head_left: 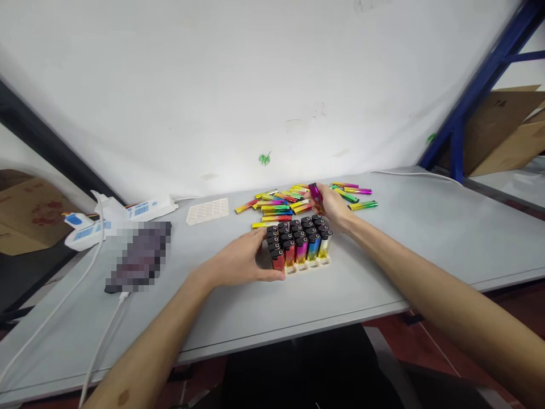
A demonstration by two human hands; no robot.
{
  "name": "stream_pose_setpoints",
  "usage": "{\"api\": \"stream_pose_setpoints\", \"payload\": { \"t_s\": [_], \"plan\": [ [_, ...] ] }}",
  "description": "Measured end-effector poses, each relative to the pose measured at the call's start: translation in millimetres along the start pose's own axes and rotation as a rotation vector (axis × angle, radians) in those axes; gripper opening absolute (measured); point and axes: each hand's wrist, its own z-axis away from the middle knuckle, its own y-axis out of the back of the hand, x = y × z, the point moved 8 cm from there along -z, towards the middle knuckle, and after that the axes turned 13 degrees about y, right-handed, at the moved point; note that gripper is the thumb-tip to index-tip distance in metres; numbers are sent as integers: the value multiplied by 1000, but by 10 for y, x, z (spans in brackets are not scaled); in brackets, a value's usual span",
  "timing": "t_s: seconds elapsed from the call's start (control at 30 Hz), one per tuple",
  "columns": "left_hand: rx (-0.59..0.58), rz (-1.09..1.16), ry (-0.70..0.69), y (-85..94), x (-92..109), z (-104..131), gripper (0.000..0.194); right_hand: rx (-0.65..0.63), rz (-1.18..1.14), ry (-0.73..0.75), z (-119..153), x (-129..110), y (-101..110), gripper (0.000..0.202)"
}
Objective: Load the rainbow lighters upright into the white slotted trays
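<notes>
Upright lighters (301, 248) with black tops stand in rows in a white slotted tray (309, 266). Some slots along its front edge hold nothing. My left hand (240, 258) grips the left side of this block, its thumb at the front by a red lighter (277, 262) and its fingers behind. Beyond the back right corner of the block, my right hand (330, 205) is closed on a purple lighter (315, 192), held raised. Loose shiny lighters (276, 209) in several colours lie in a pile behind the tray, with a few more (364, 205) to the right of my right hand.
A second white slotted tray (208, 211) lies left of the pile. Further left are a blurred-out device (142, 255) with a white cable (106, 346) and power strips (149, 209). The wall (264, 102) rises behind the grey table (361, 301). Cardboard boxes stand at both sides.
</notes>
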Motion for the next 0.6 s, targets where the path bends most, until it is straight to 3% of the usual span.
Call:
{"api": "stream_pose_setpoints", "payload": {
  "t_s": [0.17, 0.4, 0.5, 0.6],
  "plan": [
    [20, 32, -25, 33, 64, 21, 78, -104, 335, 291, 99, -452, 127, 33],
    [28, 44, -24, 23, 94, 54, 74, -24, 317, 551, 588, -1335, 382, 20],
    [32, 54, -42, 10, 104, 61, 71, -61, 279, 591, 790, -1492, 289, 20],
    [36, 40, -39, 5, 104, 60, 69, -175, 387, 551, 972, -1418, 51, 25]
  ]
}}
